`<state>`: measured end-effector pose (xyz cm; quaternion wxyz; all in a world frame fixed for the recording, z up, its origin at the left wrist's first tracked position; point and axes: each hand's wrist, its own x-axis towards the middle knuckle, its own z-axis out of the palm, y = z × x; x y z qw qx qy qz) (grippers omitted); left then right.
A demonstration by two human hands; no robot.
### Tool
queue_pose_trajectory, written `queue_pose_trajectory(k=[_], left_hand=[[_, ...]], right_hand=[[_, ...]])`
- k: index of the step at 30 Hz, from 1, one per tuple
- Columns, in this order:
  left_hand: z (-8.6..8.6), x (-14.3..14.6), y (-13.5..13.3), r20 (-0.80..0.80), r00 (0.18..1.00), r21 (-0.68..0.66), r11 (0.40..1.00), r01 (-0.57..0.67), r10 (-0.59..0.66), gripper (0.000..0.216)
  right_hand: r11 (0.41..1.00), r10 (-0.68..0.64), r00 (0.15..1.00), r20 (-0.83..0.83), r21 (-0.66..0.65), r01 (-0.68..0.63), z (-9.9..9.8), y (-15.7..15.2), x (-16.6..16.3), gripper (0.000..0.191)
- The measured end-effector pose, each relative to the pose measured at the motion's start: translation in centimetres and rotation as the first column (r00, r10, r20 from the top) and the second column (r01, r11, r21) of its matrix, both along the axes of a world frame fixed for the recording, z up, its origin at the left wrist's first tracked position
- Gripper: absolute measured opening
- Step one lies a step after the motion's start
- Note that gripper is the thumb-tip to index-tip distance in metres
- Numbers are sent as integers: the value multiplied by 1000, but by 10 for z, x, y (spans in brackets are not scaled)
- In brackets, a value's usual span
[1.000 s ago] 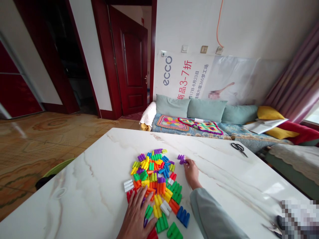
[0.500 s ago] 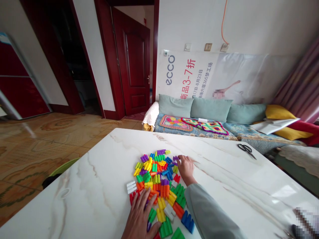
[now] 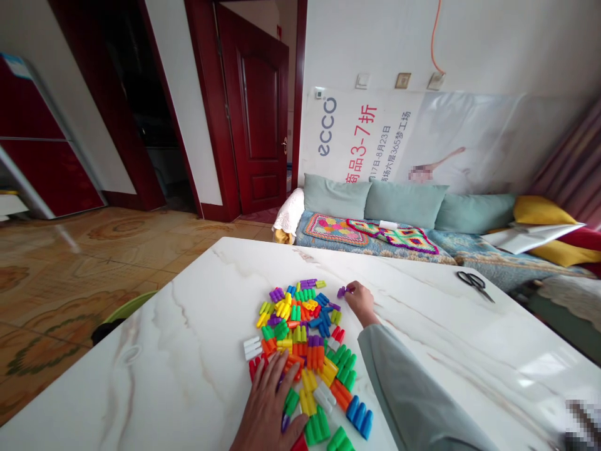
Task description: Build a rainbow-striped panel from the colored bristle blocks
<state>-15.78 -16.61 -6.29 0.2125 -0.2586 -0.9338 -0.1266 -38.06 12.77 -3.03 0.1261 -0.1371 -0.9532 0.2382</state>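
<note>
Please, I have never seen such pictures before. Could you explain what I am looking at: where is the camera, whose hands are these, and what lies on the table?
There is no machine here. A person wears one camera on the head, so the view looks forward and down at that person's own two hands. The left hand lies open and flat on the near edge of a pile of coloured plastic blocks. The right hand, in a grey sleeve, pinches a small purple block at the pile's far side. Everything rests on a white marble table. Black scissors lie far to the right on it. Behind stands a sofa.
</note>
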Motion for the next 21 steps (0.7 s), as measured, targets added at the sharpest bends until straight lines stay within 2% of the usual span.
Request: queue_pose_trajectory(k=[7,13,21], left_hand=[[-2,0,0,16,1000,1,1000,4,-4,71],[-8,-1,-1,26,1000,20,1000,6,-6,74],[-8,-1,-1,21,1000,13,1000,7,-7,73]], right_hand=[[999,30,1000,7,-21,-30,-5,5,9,31],[993,116,991,-59,-18,-117,-18,16,19,61],[994,113,993,-46,10,-113,-15,24,20,51]])
